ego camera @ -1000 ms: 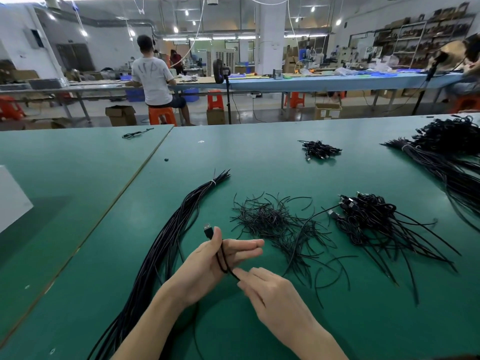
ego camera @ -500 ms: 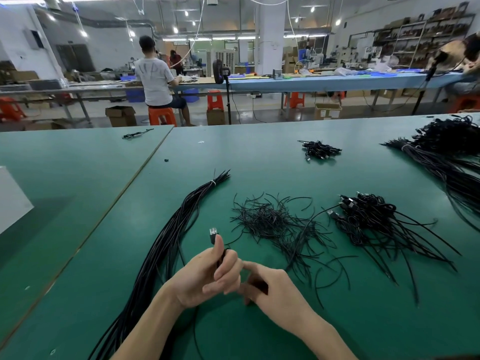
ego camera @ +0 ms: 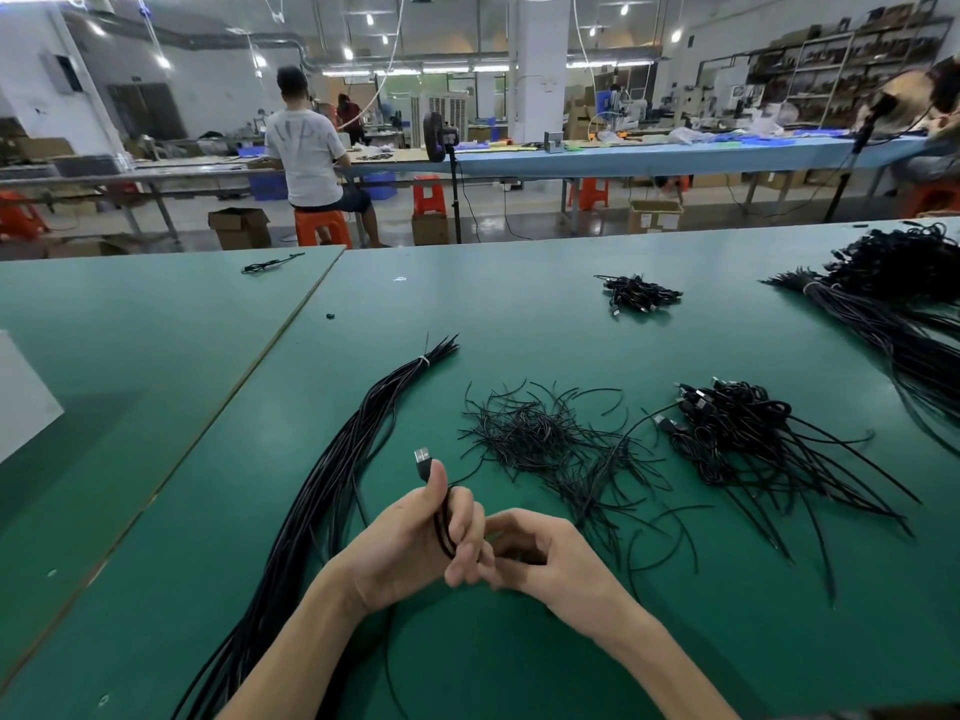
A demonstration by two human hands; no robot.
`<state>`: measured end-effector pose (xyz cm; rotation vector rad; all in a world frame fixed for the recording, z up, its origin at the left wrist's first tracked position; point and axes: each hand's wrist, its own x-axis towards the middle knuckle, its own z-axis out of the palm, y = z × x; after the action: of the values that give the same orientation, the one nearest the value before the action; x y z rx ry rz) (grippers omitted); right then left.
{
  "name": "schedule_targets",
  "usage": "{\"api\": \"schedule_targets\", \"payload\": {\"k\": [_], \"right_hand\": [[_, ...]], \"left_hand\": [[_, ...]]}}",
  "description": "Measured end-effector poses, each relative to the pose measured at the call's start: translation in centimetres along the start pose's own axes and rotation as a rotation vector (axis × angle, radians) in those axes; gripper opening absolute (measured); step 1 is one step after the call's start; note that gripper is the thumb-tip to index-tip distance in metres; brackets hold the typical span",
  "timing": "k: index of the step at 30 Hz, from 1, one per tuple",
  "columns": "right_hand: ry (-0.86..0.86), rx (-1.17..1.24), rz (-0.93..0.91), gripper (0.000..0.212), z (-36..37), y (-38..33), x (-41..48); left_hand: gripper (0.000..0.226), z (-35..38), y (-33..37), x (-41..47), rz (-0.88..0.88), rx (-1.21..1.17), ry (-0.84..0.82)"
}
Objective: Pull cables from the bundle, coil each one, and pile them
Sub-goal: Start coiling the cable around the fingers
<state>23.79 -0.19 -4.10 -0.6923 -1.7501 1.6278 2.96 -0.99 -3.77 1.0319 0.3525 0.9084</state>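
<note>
A wide green-topped desk [ego camera: 519,314] meets a second green desk [ego camera: 130,330] along a seam on its left edge. A small black bit [ego camera: 329,316] lies just beside that seam. A white flat sheet [ego camera: 21,397] shows at the second desk's left edge. Beyond the far edge, a person in a white T-shirt [ego camera: 306,158] sits on an orange plastic stool [ego camera: 319,226], back turned, with an open brown cardboard box [ego camera: 240,228] near on the floor. A black fan on a thin stand [ego camera: 435,137] stands before a long blue-topped desk [ego camera: 649,161]. A white square pillar [ego camera: 540,59] rises behind it. Dark wall shelving [ego camera: 852,70] fills the far right.
</note>
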Motion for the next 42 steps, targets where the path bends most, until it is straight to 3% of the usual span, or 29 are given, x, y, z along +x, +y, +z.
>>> {"api": "schedule_targets", "payload": {"k": [10,14,19,22,25,29,36,38,42], "right_hand": [[0.085,-0.127,-0.025,0.027,0.2,0.0,-0.1],[0.13,-0.18,-0.002,0.031,0.5,0.5,0.1],[0.161,-0.24,-0.001,0.005,0.5,0.8,0.1],[0.167,-0.326,-0.025,0.021,0.8,0.9,0.0],[0.127,-0.468,-0.048,0.023,1.1,1.3,-0.2],[0.068,-0.682,-0.058,0.025,1.3,1.6,-0.3],[0.113,-0.681,0.017,0.024,1.3,1.4,-0.4],[0.193,-0.688,0.021,0.027,1.3,1.3,-0.4],[0.426,-0.931,-0.03,0.03,1.2,1.1,-0.3]], "left_hand": [[0.061,0.2,0.1,0.0,-0.008,0.075,0.188],[0.052,0.4,0.3,0.1,0.026,-0.05,0.188],[0.048,0.5,0.7,0.1,0.117,-0.176,0.148],[0.05,0.5,0.9,0.2,0.191,-0.267,0.223],[0.052,0.3,1.4,0.2,0.257,-0.404,0.325],[0.053,0.1,1.4,0.0,0.216,-0.508,0.306],[0.05,0.2,1.8,-0.5,0.196,-0.374,0.338],[0.052,0.3,1.8,-0.6,0.191,-0.319,0.35],[0.058,0.6,1.7,-0.4,0.182,-0.116,0.492]]}}
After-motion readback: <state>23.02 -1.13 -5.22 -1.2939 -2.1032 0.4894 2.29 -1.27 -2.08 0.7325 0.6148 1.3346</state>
